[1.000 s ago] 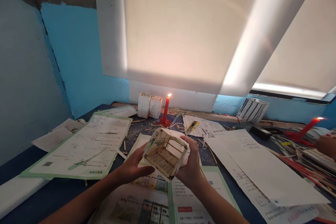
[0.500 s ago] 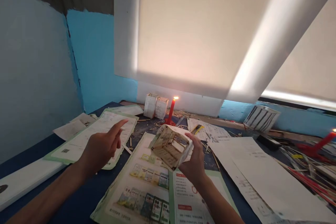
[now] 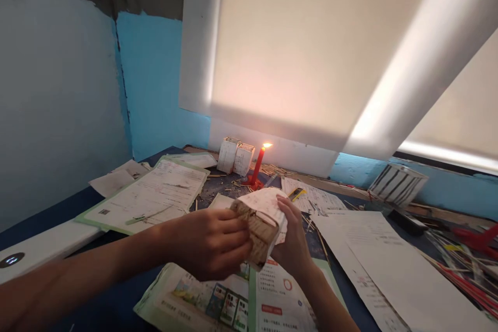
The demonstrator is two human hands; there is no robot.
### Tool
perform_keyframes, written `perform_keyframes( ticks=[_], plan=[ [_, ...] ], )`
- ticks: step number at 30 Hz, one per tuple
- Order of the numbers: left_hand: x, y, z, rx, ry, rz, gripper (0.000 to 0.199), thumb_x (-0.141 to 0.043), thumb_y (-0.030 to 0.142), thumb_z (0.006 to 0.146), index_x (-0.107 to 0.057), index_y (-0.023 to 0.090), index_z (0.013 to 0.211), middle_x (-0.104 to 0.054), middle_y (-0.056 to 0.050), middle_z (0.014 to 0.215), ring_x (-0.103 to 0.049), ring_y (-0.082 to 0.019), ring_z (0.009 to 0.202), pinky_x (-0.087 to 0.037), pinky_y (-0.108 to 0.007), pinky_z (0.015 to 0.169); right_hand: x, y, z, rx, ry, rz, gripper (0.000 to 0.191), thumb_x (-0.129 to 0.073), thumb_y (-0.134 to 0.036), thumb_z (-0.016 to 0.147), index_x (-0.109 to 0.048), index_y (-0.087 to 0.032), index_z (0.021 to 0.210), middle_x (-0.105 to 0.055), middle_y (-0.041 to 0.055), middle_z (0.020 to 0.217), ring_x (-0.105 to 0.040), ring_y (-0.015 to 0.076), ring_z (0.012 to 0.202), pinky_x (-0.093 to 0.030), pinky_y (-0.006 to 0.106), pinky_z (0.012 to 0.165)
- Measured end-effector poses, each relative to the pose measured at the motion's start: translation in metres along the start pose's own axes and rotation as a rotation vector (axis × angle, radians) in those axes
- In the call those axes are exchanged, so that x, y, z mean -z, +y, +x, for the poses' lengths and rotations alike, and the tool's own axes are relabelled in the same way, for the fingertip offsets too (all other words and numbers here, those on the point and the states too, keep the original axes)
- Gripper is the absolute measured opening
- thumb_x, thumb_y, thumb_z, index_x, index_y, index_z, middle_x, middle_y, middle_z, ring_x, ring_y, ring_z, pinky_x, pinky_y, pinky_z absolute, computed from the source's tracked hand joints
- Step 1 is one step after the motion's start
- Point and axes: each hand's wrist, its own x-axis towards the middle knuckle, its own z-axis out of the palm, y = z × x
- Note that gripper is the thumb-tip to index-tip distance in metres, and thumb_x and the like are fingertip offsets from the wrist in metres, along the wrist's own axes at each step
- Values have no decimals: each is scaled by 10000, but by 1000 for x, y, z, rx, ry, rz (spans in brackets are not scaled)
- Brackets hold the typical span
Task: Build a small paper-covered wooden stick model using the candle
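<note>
A small box of thin sticks covered in white paper (image 3: 264, 201) is tilted above an open booklet, its stick-framed end towards me. My right hand (image 3: 291, 233) grips it from the right, fingers over the top edge. My left hand (image 3: 218, 244) is at the near-left end of the box, its fingers bent and close together against that end. The left fingertips and thumb are hidden, so anything small between them does not show. Behind the box, a lit red candle (image 3: 258, 166) stands in a pool of red wax (image 3: 252, 183).
Two paper-covered boxes (image 3: 235, 156) stand left of the candle, a striped one (image 3: 397, 184) farther right. A yellow cutter (image 3: 298, 193) lies on papers. Around are the booklet (image 3: 187, 303), loose sheets (image 3: 404, 264), scattered sticks and a white device with a lit display (image 3: 12, 260).
My left hand has moved right from above the papers to the box, its pointing finger now bent. The box has turned slightly in my right hand. The view has shifted a little left.
</note>
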Motion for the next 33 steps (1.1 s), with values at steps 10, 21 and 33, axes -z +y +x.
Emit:
perform_keyframes(
  ticks=[10,21,33],
  plan=[
    [-38,38,-11,374,-392,-17,567,-396,-55,797,-456,112,1335,-494,-109,1392,-370,-265,1337,-298,-451,1111,22,-8,80,170,-830,0,798,-653,-105,674,-334,-224,1395,-330,94,1490,-183,274,1413,-160,510,1158],
    [-92,54,1,876,-652,-228,498,-431,-20,776,-577,71,1244,-604,-185,1247,-489,-342,1227,-417,-473,994,-38,1,106,352,-1345,12,833,-566,50,636,-339,-133,1416,-232,136,1535,-175,278,1420,-229,412,1157],
    [-63,55,26,804,-623,-296,523,-469,366,897,-564,-76,1159,-585,-314,1171,-536,-396,1121,-412,-489,951,-31,49,113,233,-1373,299,898,-629,74,549,-376,-171,1375,-410,87,1449,-359,202,1347,-321,340,1108]
  ],
)
